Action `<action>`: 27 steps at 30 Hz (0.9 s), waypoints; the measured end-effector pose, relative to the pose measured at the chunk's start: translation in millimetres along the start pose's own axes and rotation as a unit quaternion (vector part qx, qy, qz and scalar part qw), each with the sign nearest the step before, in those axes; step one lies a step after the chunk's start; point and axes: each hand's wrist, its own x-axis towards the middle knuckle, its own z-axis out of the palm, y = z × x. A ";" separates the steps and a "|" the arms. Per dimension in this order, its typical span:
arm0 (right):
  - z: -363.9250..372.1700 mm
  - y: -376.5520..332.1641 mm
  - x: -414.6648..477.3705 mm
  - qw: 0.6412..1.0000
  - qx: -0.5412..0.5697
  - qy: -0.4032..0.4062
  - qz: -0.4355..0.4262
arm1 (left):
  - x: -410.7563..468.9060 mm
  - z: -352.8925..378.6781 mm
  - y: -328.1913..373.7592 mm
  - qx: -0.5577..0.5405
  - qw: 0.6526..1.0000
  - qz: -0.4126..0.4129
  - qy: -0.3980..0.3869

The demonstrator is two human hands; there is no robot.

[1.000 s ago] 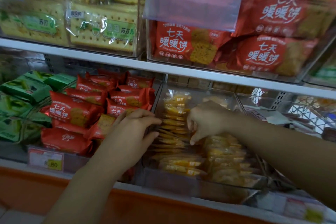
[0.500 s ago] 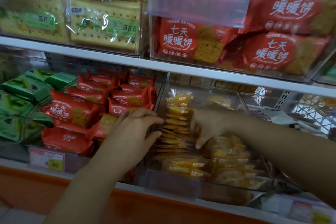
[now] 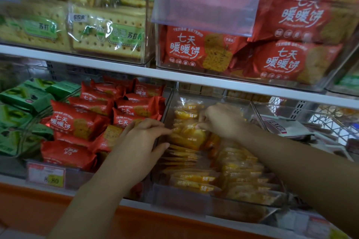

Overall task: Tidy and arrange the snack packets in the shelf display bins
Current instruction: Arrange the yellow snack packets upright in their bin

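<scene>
A clear plastic bin [image 3: 252,203] on the lower shelf holds several yellow snack packets in two rows. My right hand [image 3: 219,120] reaches into the back of this bin and pinches the top edge of one yellow packet [image 3: 191,135], which is tilted up above the others. My left hand [image 3: 139,147] rests with straight fingers on the bin's left wall, thumb pressing against the outside of it. Beside it, the left-hand bin is filled with red snack packets [image 3: 75,121].
Green packets [image 3: 21,103] fill the far-left bin. A bin to the right holds white packets [image 3: 281,127]. The upper shelf [image 3: 136,72] carries bins of cracker packs [image 3: 108,33] and large red packets [image 3: 196,48]. A price tag [image 3: 46,176] sits on the shelf front.
My right hand has moved farther back in the bin and lifted a yellow packet up by its edge. The left hand stays on the bin wall.
</scene>
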 end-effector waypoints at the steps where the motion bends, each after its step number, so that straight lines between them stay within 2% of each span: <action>1: 1.2 -0.3 2.3 1.000 0.012 0.001 0.008 | 0.2 0.1 0.2 0.002 1.000 0.000 0.000; 7: 5.3 -6.0 6.7 0.996 0.045 0.036 0.067 | 1.2 2.1 2.4 0.009 1.000 -0.006 0.002; 12: 0.1 -15.0 8.1 0.995 0.035 0.024 0.090 | 1.4 3.7 7.1 0.035 0.999 -0.012 -0.012; 15: 0.7 -8.8 4.9 0.990 0.131 -0.020 0.045 | 0.9 3.9 8.2 0.038 0.999 -0.018 -0.011; 18: -2.9 -2.0 -1.5 0.968 0.234 -0.094 0.006 | 1.4 2.8 7.6 0.041 0.999 -0.024 -0.022; 20: 0.9 -1.1 -3.7 0.976 0.198 -0.095 -0.011 | 1.6 2.3 6.8 0.038 0.999 -0.021 -0.023; 24: 8.9 -11.5 -0.9 0.999 0.021 -0.031 -0.034 | 2.3 3.4 4.6 0.032 0.999 -0.017 -0.027; 27: 10.6 -15.8 3.1 0.998 0.051 -0.004 -0.043 | 2.9 3.1 3.1 0.025 0.999 -0.014 -0.027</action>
